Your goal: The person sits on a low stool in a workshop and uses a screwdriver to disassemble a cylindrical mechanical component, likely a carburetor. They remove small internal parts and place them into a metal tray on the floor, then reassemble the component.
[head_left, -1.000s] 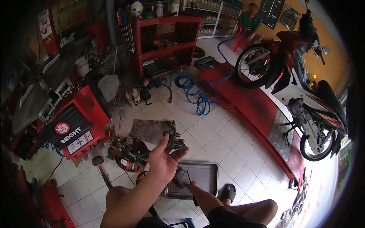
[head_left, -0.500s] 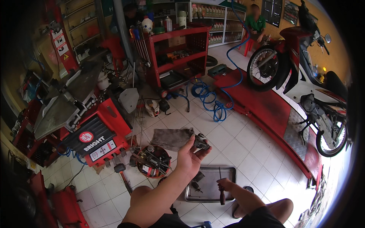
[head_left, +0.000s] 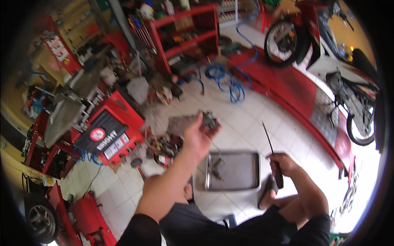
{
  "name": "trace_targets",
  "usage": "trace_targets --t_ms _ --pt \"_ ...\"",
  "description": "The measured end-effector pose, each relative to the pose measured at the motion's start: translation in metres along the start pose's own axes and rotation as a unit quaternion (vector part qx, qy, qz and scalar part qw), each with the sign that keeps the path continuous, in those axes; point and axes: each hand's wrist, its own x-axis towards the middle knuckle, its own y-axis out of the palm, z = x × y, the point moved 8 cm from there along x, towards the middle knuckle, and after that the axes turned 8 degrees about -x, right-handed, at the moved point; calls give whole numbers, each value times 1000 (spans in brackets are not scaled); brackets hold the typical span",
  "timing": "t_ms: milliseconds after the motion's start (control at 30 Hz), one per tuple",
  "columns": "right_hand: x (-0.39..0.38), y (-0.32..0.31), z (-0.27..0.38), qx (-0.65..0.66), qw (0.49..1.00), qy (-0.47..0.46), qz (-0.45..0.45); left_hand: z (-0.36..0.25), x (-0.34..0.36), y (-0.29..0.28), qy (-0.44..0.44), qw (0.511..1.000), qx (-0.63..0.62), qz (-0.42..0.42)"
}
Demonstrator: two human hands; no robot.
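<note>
In my left hand (head_left: 196, 138), raised over the floor in front of me, is a small grey metal carburetor (head_left: 211, 120), held up between the thumb and fingers. My right hand (head_left: 285, 165) is wrapped round the handle of a screwdriver (head_left: 268, 138), whose long thin shaft points up and away from me. Below and between the hands lies a shallow metal tray (head_left: 259, 172). A few small dark parts (head_left: 217, 169) rest at its left side, too blurred to name. Neither hand touches the tray.
A basin of tools and parts (head_left: 164, 149) and a dark cloth (head_left: 179, 124) lie left of the tray. Farther left stands a red tyre machine (head_left: 123, 119). A red lift ramp (head_left: 283, 88) with a motorbike (head_left: 344, 86) runs along the right; a blue hose (head_left: 236, 84) coils nearby.
My right hand has lifted the screwdriver from over the tray and carried it out to the right. My left hand still holds the carburetor. The view has tilted downward.
</note>
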Motion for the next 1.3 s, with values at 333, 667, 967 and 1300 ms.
trace_targets --t_ms 333,667,967,1300 --pt "-61 100 80 -260 939 -220 -42 23 -22 16 -11 974 171 151" --pt "-66 98 74 -225 954 -193 -45 54 -20 9 -52 966 215 134" --pt "-70 110 74 -230 949 -212 -33 102 -29 -8 -122 958 237 106" --pt "-75 120 86 -261 925 -276 -19 119 -48 -15 -146 949 267 81"
